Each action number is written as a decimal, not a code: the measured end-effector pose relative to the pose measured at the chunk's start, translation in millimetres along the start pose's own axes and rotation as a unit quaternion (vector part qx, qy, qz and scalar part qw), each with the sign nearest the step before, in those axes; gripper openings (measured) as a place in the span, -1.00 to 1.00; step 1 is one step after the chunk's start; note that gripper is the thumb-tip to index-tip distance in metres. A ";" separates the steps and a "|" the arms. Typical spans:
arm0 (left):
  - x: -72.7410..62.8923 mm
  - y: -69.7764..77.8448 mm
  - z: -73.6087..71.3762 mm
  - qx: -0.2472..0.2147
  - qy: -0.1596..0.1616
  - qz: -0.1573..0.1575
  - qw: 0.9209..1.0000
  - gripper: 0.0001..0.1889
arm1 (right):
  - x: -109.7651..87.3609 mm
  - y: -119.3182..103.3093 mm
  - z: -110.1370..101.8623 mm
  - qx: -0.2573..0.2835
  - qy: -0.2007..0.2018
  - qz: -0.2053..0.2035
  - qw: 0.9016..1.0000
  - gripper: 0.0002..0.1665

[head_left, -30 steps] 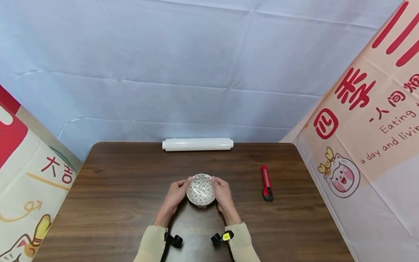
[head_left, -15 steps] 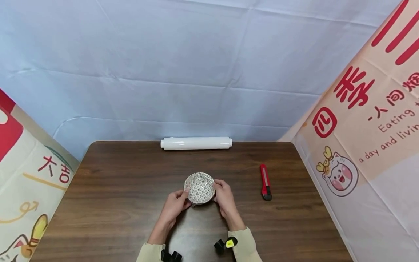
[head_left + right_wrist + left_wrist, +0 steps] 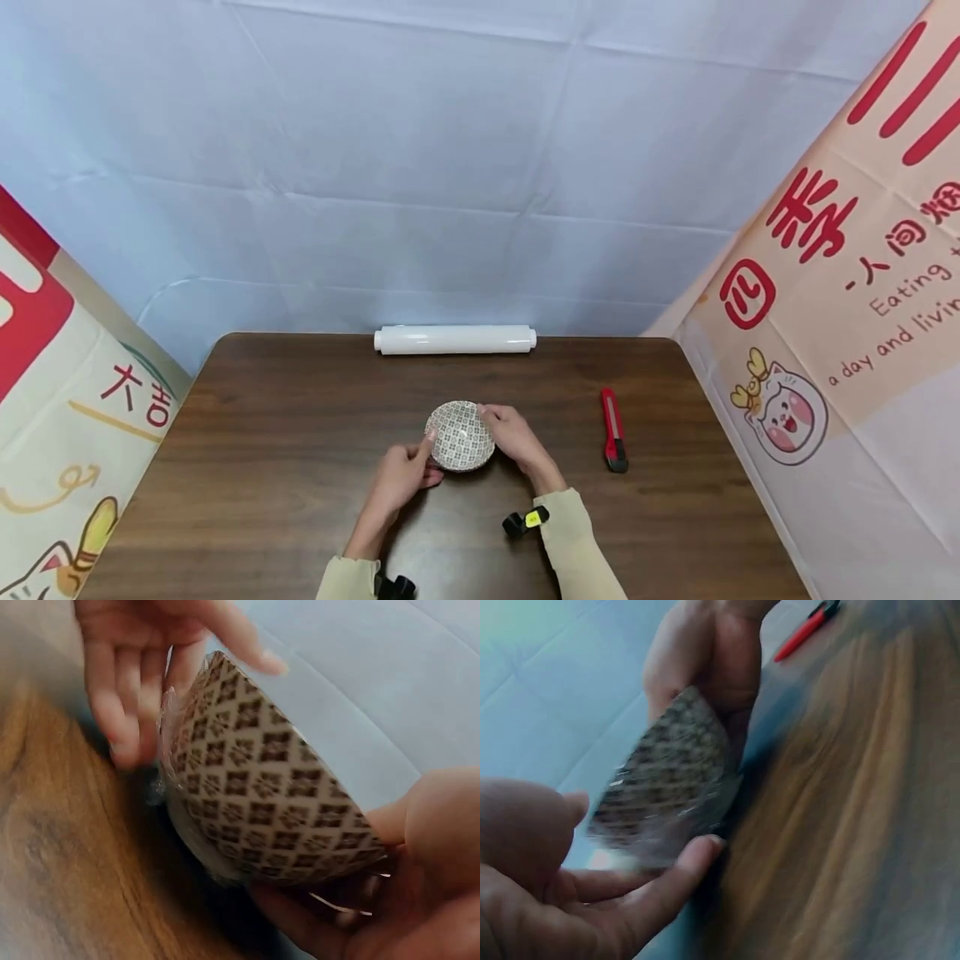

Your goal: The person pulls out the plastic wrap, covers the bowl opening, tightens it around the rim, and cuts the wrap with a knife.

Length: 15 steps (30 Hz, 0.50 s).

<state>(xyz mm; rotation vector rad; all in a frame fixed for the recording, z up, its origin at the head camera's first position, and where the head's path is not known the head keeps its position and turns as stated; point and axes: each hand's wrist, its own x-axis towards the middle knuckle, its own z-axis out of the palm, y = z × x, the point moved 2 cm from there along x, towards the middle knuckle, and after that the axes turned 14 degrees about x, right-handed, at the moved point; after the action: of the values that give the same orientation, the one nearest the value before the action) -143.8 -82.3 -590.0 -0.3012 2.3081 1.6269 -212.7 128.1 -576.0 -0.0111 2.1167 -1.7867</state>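
Note:
A round bowl (image 3: 461, 436) with a dark lattice pattern is wrapped in clear film, which bunches along its underside. My right hand (image 3: 513, 433) grips the bowl's right rim, thumb on top and fingers underneath. At the lower left of the bowl is my left hand (image 3: 405, 473), thumb and fingers spread around the edge. In the left wrist view, one fingertip (image 3: 703, 846) touches the film. The right wrist view shows the patterned outer wall of the bowl (image 3: 262, 780) tilted, with the left thumb sticking out past the rim.
A white roll (image 3: 455, 339) lies along the back edge of the brown wooden table (image 3: 285, 433). To the right lies a red utility knife (image 3: 614, 429) with a dark end. Pale cloth (image 3: 420, 167) hangs behind, and printed banners flank both sides.
My left hand has slid down the bowl's left side and spread its thumb and fingers. The right hand has shifted up along the rim, with the forearm angled further outward.

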 end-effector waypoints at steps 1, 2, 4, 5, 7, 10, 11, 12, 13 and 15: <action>-0.7 -1.3 2.2 -0.011 -0.008 0.006 1.000 -0.33 | -1.7 1.5 0.3 0.007 -0.004 -0.003 1.000 -0.45; -0.8 -2.0 4.1 -0.019 -0.010 0.014 1.000 -0.33 | -3.4 2.3 0.5 0.016 -0.005 -0.004 1.000 -0.46; 0.0 -2.8 6.5 -0.033 0.001 0.018 0.999 -0.35 | -6.0 2.8 1.1 0.028 0.001 -0.008 1.000 -0.49; 0.4 -2.7 7.2 -0.034 0.012 0.018 0.999 -0.36 | -6.9 2.9 1.5 0.028 -0.001 -0.012 1.000 -0.50; 0.1 -2.0 8.2 -0.028 0.037 0.013 0.999 -0.39 | -9.1 2.2 2.1 0.024 0.002 -0.013 1.000 -0.56; -3.4 0.8 9.1 -0.007 0.077 -0.003 0.997 -0.44 | -13.5 1.0 2.3 0.007 0.000 -0.017 1.000 -0.60; -4.7 1.9 9.4 0.007 0.094 -0.003 0.995 -0.46 | -15.1 0.7 2.2 0.001 -0.003 -0.020 1.000 -0.60; -6.0 2.7 9.7 0.025 0.113 -0.001 0.993 -0.47 | -16.9 0.2 2.0 -0.003 -0.006 -0.020 1.000 -0.60; -7.0 3.7 10.2 0.045 0.132 0.004 0.990 -0.46 | -18.5 0.1 1.7 -0.007 -0.008 -0.023 1.000 -0.60; -8.6 5.7 11.3 0.079 0.171 0.019 0.982 -0.42 | -21.1 0.8 0.9 -0.015 -0.015 -0.029 0.999 -0.59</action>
<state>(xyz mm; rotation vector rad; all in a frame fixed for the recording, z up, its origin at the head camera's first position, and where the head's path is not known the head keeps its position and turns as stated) -136.3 -69.7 -585.5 -0.5390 2.6938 1.4923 -192.7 132.4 -571.2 -0.1067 2.1416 -1.7754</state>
